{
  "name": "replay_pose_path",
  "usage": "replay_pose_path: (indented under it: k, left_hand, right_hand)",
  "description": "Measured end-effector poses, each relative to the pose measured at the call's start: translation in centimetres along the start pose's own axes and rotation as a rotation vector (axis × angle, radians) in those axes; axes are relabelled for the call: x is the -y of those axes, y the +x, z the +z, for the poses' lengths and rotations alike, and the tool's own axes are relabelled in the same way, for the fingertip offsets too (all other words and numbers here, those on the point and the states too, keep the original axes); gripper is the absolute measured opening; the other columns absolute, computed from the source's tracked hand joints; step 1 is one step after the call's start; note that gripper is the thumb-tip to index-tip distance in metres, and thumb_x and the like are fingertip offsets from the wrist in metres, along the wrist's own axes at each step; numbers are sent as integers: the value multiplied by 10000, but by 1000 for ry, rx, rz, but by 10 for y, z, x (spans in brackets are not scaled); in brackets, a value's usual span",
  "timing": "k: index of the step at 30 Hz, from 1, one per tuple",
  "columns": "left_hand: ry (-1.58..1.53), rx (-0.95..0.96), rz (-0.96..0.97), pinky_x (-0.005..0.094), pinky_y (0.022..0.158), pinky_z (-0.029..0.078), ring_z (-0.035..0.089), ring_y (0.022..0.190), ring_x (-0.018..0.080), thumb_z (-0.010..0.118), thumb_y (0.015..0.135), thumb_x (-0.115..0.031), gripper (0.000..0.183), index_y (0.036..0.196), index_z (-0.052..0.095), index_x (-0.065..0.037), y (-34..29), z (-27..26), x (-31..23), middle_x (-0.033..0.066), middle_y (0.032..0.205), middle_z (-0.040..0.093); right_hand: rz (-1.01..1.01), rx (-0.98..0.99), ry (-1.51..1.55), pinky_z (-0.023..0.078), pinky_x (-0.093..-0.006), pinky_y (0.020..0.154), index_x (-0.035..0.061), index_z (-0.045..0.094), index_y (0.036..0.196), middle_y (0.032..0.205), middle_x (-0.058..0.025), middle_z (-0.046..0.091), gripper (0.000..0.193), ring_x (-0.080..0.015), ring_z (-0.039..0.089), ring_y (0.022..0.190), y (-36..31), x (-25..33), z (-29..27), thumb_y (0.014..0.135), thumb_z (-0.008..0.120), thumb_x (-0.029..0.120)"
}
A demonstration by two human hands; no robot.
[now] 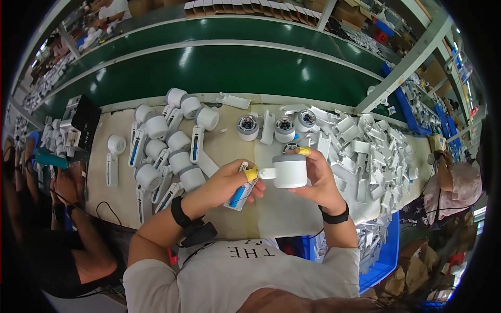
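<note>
My right hand [321, 180] is closed around a white cylindrical device head [290, 175] with a grey rim. A short neck sticks out of the head toward my left hand [229, 182]. That hand is closed on an open white handle shell [241, 195] with a blue battery inside. The neck meets my left fingertips; I cannot tell whether it is joined to the handle. Each hand wears a yellow finger cover. Just beyond my right hand, heads with exposed circuit boards [285, 128] stand on the pale worktop [237, 148].
Several white heads with handles [156, 127] are gathered at left. A heap of white plastic shells [360, 151] covers the right side. A blue bin [392, 250] stands below the right edge. Beyond the worktop runs a green conveyor [219, 68]. Another person's hands [65, 188] work at far left.
</note>
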State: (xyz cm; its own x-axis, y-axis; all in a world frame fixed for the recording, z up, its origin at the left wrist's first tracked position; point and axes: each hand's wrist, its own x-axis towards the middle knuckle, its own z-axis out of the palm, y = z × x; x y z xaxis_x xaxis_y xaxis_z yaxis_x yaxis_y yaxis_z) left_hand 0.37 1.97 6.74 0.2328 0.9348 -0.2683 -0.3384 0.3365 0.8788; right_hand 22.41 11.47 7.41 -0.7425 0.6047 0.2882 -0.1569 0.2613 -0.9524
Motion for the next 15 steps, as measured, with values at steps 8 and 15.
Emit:
replay_pose_path:
  k: [8, 15]
  left_hand:
    - [-34, -14, 57, 285, 540, 474, 603, 634, 186, 408, 863, -121, 157, 969, 429, -6, -2, 2, 0, 101, 836, 558]
    - [116, -98, 151, 280, 556, 480, 593, 630, 162, 455, 827, -50, 158, 975, 428, -3, 1, 2, 4, 97, 781, 574]
  right_hand:
    - [0, 35, 58, 366, -391, 954, 126, 372, 1245, 1220, -112, 444, 718, -254, 451, 1148, 12, -20, -12, 632, 710, -30]
    - [-103, -40, -115, 378, -405, 954, 125, 407, 1187, 1191, -109, 448, 666, -297, 418, 1188, 13, -21, -7, 619, 718, -31]
